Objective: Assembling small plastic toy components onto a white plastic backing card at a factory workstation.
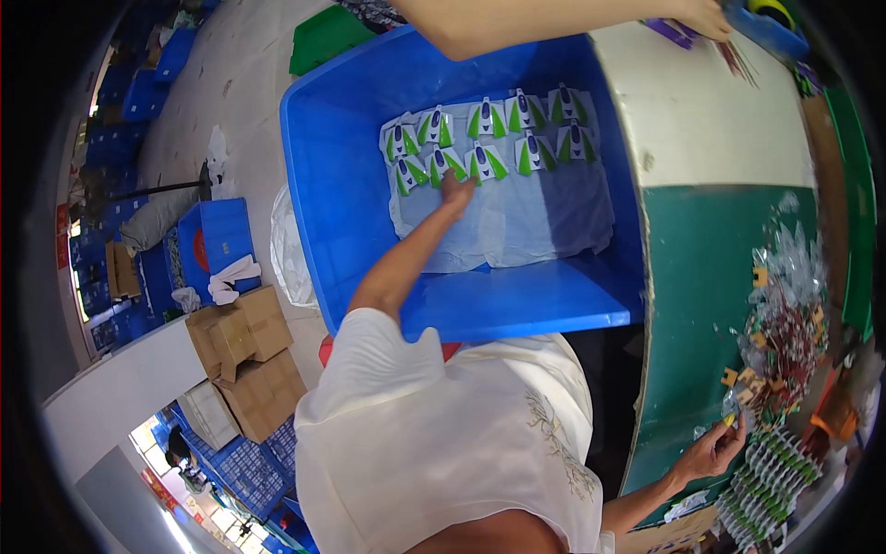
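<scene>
My left hand [456, 196] reaches into a large blue bin [318, 175], its fingers closed at the lower end of a green-and-white plastic part [441, 164] in the nearer row. Several matching parts, each with a dark oval on top, lie in two rows on a pale sheet [544, 222] that covers the bin's bottom. At the lower right, my right hand [712, 452] is over the green tabletop, thumb and fingertips pinched on a small yellow piece [729, 420]. Beside that hand are a heap of red wires with tan connectors [784, 346] and a stack of green-and-white parts [766, 489].
The bin stands against the green-and-white table [688, 305]. Another person's arm [544, 23] crosses the far side, its hand near purple pieces and wires. Clear plastic bits [794, 263] lie on the table. Cardboard boxes [254, 355] and blue crates are at the left.
</scene>
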Demonstrator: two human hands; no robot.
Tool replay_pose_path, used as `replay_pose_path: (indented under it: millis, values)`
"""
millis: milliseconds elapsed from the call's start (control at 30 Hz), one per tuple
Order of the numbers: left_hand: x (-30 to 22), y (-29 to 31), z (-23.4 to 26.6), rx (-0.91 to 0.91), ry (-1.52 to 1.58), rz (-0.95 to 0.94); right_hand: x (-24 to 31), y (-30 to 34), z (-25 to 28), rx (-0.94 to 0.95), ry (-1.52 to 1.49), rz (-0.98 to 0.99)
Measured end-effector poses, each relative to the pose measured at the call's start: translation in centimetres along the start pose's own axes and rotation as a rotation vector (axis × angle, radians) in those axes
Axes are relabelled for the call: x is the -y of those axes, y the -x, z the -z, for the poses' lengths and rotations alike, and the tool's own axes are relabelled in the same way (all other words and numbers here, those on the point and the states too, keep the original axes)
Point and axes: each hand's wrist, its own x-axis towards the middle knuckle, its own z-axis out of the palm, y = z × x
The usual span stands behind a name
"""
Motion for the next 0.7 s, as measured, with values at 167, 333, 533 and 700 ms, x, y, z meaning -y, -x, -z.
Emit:
replay_pose_path:
  millis: [167, 333, 533, 700]
  values:
    - [-2.7, -2.6, -2.9, -0.387, -0.151, -0.078, 2.6, -0.3, -0.5, 0.151, 0.101, 0.013]
    - [-2.1, -10.6, 1.5, -0.368, -0.286, -0.257, 2.7, 0.9, -0.3, 0.254, 0.149, -0.019]
    - [-2.9, -15.5, 4.0, -0.070, -0.528, 0.104, 5.4, 1.2, -2.3, 0.359, 0.134, 0.019]
    - [-7.6, -12.2, -0.2, -0.392, -0.222, -0.287, 6.8, 0.0, -0.1, 0.278, 0.151, 0.003]
